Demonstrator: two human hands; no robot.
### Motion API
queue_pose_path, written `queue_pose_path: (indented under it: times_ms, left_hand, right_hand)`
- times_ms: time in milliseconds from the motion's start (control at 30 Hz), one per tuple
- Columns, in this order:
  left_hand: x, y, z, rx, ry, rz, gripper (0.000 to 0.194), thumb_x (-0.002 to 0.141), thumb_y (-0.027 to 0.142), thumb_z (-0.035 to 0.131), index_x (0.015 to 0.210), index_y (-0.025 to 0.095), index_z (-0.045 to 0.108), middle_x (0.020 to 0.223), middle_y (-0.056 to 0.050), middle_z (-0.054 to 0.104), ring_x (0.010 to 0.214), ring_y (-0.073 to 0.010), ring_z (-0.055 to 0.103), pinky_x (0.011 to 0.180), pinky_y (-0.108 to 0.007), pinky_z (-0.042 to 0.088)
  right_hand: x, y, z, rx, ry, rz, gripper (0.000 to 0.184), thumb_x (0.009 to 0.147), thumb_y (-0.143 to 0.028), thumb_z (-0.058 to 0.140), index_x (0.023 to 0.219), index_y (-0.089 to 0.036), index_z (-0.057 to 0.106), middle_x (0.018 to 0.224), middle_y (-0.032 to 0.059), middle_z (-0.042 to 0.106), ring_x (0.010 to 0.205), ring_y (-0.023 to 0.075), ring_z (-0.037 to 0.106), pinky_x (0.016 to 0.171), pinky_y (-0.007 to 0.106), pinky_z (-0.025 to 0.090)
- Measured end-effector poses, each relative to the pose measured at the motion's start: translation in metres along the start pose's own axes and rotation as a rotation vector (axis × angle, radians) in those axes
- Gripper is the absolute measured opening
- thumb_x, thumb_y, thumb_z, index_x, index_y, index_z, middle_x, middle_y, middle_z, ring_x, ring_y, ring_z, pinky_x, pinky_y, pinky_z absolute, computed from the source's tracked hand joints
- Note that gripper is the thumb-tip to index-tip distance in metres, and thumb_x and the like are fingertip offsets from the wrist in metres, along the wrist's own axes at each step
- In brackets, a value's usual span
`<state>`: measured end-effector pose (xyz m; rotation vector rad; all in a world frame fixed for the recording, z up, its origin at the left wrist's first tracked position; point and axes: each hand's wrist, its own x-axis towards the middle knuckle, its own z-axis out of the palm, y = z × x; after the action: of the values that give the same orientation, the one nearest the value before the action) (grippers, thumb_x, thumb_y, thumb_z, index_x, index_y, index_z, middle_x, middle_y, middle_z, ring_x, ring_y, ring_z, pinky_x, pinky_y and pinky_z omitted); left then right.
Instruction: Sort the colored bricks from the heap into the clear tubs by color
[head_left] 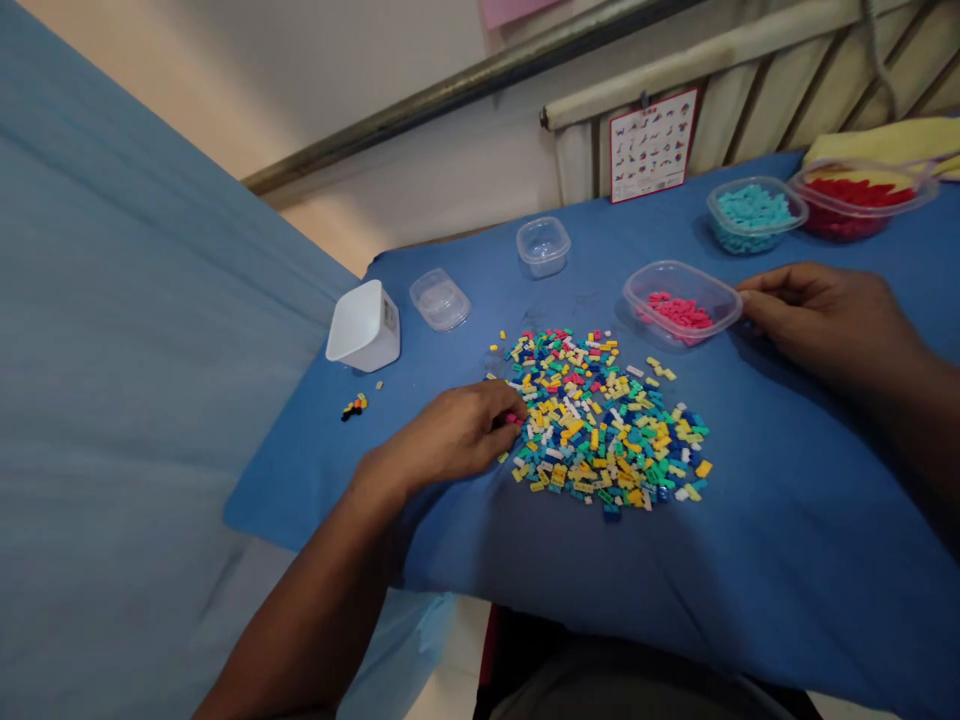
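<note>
A loose pile of small toy bricks (592,430) in yellow, blue, green, white and pink is spread over the blue cloth. At its left edge, my left hand (469,425) has its fingers curled and closed round some pink toy bricks (514,418). Behind the pile, a clear plastic container (645,310) holds pink bricks (682,312). My right hand (832,315) pinches that container's right rim between thumb and fingers.
At the back right stand a tub of turquoise pieces (754,215) and a tub of red pieces (862,200). A clear tub (543,248), a clear lid-like tray (441,299) and a white box (365,328) stand left. Near the box lies a small brick figure (355,406).
</note>
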<state>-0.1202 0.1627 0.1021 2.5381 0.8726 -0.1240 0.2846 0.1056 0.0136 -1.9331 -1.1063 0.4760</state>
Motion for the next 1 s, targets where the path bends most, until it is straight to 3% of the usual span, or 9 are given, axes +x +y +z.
queue_pose_path:
  times_ms: [233,400,533,667,833,933,1000]
  left_hand:
    - [0.005,-0.006,-0.007,-0.146,0.004,-0.013,0.015,0.104,0.025,0.062,0.109,0.02,0.076,0.1,-0.004,0.072,0.085,-0.0155,0.065,0.077,-0.027,0.05]
    - [0.009,-0.009,-0.011,-0.29,0.04,-0.026,0.021,0.108,0.035,0.064,0.108,0.019,0.076,0.106,-0.006,0.073,0.091,-0.0165,0.068,0.08,-0.029,0.054]
    - [0.024,-0.006,-0.014,-0.401,0.076,-0.07,0.026,0.11,0.043,0.064,0.112,0.019,0.074,0.099,-0.005,0.074,0.084,-0.0165,0.067,0.074,-0.029,0.053]
    - [0.06,0.004,-0.022,-0.378,0.186,0.023,0.026,0.11,0.041,0.061,0.109,0.018,0.072,0.091,-0.005,0.074,0.081,-0.0163,0.067,0.073,-0.029,0.053]
    - [0.129,0.025,-0.03,-0.303,0.305,0.153,0.017,0.107,0.03,0.059,0.107,0.016,0.069,0.088,-0.004,0.075,0.078,-0.0158,0.07,0.073,-0.028,0.052]
    - [0.168,0.035,-0.03,-0.228,0.33,0.189,0.015,0.105,0.022,0.061,0.111,0.015,0.072,0.099,-0.006,0.078,0.084,-0.0168,0.071,0.078,-0.03,0.054]
    - [0.185,0.039,-0.03,-0.195,0.382,0.223,0.024,0.103,0.019,0.063,0.125,0.014,0.072,0.115,-0.008,0.078,0.095,-0.0181,0.073,0.087,-0.032,0.056]
  right_hand:
    - [-0.003,-0.012,-0.002,0.018,-0.009,0.019,0.031,0.082,-0.04,0.076,0.102,-0.019,0.087,0.078,0.0038,0.076,0.063,0.0162,0.059,0.062,0.031,0.044]
    - [-0.001,-0.008,-0.001,0.027,-0.017,-0.02,0.029,0.083,-0.039,0.076,0.102,-0.02,0.087,0.08,0.0043,0.078,0.065,0.0169,0.06,0.065,0.031,0.046]
    - [0.001,-0.005,0.001,0.038,-0.022,-0.047,0.027,0.087,-0.038,0.076,0.104,-0.02,0.087,0.088,0.0054,0.082,0.072,0.0182,0.065,0.068,0.031,0.048]
    - [0.001,-0.01,0.002,0.065,-0.018,-0.045,0.023,0.088,-0.036,0.076,0.101,-0.019,0.086,0.093,0.0067,0.084,0.076,0.0196,0.068,0.069,0.03,0.05]
    - [0.004,-0.006,0.003,0.074,-0.019,-0.077,0.025,0.086,-0.042,0.076,0.098,-0.023,0.085,0.087,0.0043,0.082,0.074,0.0222,0.07,0.067,0.032,0.05]
    - [0.006,-0.001,0.004,0.089,-0.02,-0.088,0.022,0.086,-0.043,0.076,0.097,-0.026,0.084,0.087,0.0026,0.082,0.075,0.0228,0.072,0.068,0.033,0.052]
    - [0.006,0.0,0.004,0.098,-0.02,-0.08,0.02,0.087,-0.041,0.076,0.097,-0.027,0.083,0.089,0.0026,0.082,0.076,0.023,0.072,0.069,0.034,0.052]
